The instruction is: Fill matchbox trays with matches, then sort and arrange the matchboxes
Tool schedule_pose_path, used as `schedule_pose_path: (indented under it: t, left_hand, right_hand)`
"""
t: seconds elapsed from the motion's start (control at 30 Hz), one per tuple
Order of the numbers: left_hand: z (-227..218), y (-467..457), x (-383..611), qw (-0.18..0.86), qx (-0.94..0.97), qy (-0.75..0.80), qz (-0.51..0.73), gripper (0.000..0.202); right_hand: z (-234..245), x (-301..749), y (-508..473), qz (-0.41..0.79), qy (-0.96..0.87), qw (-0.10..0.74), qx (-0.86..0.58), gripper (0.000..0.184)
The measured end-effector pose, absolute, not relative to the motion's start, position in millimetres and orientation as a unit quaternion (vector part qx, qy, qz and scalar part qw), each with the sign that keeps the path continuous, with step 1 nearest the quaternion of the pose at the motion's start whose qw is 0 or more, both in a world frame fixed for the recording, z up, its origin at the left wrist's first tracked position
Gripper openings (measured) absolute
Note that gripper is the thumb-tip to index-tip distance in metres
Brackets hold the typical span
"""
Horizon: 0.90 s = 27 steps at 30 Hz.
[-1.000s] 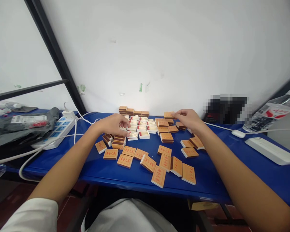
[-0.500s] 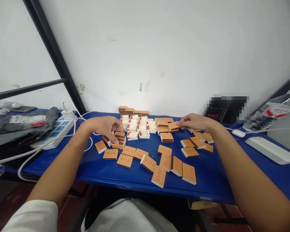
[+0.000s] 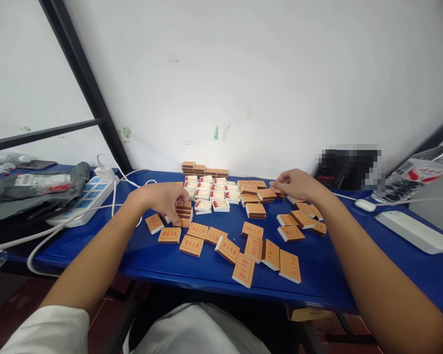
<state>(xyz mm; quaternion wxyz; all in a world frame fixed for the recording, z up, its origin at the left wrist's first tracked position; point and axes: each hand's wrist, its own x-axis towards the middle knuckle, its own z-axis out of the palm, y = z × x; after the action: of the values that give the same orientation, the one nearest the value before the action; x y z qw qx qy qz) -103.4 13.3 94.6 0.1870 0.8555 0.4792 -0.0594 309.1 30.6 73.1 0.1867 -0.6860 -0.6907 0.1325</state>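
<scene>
My left hand (image 3: 162, 199) curls around a short row of matchboxes (image 3: 184, 212) standing on edge, its thumb at the near end and fingers at the far end. Behind the stacked boxes on the right, my right hand (image 3: 297, 183) has its fingertips closed on a matchbox (image 3: 278, 191), mostly hidden by the fingers. Beside it, another matchbox (image 3: 267, 194) lies on top of a stack. Between my hands sit several open matchbox trays (image 3: 204, 193) filled with red-tipped matches.
Loose orange matchboxes (image 3: 191, 245) lie across the blue table (image 3: 143, 258). More boxes (image 3: 205, 170) are stacked against the wall. At left are a power strip (image 3: 83, 204), white cables and a grey plastic bag (image 3: 37, 189); at right, a white device (image 3: 415, 231) and a bottle (image 3: 415, 172).
My right hand has released the matchbox now on the stack and shifted slightly right to another. My left thumb has slid lower at the near end of the row.
</scene>
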Motion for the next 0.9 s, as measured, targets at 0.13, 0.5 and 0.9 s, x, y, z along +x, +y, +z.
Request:
schedule_pose_path:
  t: [0.13,0.5,0.9]
  left_hand:
    - [101,13,-106,0.181,0.847,0.495,-0.073,0.053]
    - [95,32,-112,0.152,0.854,0.497,-0.035,0.028]
    - [86,26,-101,0.143,0.818,0.553,-0.063,0.026]
  right_hand:
    - [76,305,28,0.124,-0.682,0.196,-0.694,0.025]
    - [79,302,26,0.114,-0.684,0.203,-0.691,0.026]
    - [79,301,25,0.113,-0.670,0.208,-0.704,0.024]
